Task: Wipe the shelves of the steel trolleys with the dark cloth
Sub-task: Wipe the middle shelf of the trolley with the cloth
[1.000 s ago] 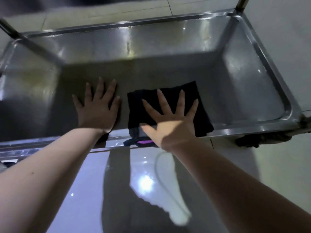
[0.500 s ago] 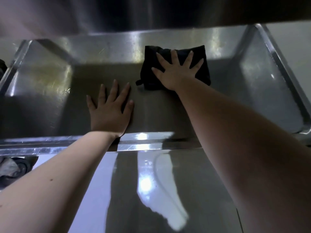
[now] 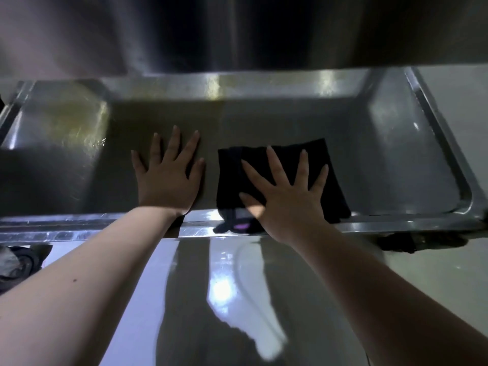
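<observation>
The dark cloth lies folded on the low steel trolley shelf, near its front rim, with a strap end hanging over the edge. My right hand presses flat on the cloth, fingers straight and spread. To the left of the cloth, my left hand rests flat on the bare steel with its fingers spread. The two hands lie about a hand's width apart.
The underside of the shelf above hangs close over the back of this shelf. A raised rim bounds the shelf on the right. Caster wheels show at the lower left and right. Glossy floor lies below.
My right hand has dragged the cloth from the back wall of the shelf to the front rim. The left hand has stayed flat in place.
</observation>
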Demonstrator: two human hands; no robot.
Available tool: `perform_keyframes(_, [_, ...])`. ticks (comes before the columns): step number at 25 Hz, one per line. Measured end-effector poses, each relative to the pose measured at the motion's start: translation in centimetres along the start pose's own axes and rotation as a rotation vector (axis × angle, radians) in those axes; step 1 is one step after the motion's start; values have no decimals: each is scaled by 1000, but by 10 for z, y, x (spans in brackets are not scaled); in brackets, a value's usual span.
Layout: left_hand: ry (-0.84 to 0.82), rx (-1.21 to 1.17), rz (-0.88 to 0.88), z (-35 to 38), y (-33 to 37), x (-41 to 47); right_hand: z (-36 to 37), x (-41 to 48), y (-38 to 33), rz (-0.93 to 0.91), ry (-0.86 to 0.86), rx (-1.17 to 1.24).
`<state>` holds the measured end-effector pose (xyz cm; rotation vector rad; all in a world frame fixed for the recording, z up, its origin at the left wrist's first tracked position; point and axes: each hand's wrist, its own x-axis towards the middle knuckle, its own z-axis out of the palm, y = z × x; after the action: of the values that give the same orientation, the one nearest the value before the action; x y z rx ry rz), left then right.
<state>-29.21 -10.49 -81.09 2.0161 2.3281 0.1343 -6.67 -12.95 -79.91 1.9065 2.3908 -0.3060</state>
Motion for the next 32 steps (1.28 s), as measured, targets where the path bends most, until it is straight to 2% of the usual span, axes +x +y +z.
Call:
perform_keyframes(7, [5,1,2,2,-5,-1,-26,133,-10,55,-41,15])
perform_keyframes(15, [30,-55,-10,-1,0,7,-34,145,12,39,-25,-5])
perform_keyframes(18, [22,-66,2,0,0,9,-37,139,56,118,-13,-2])
perform_keyframes(22, [28,-66,-1,2,-1,12,-43,119,158,321,-6,-4])
perform_keyframes(25, [25,-38,-2,3,2,11,-45,94,205,457,-12,-8])
perform_keyframes(27, [37,-29,-10,3,3,9,-42,87,202,494,-19,-12])
perform_keyframes(29, [38,-37,-19,3,4,8,-40,90,169,479,14,4])
perform_keyframes(32, [33,-29,-27,5,5,8,-29,98,78,214,43,-22])
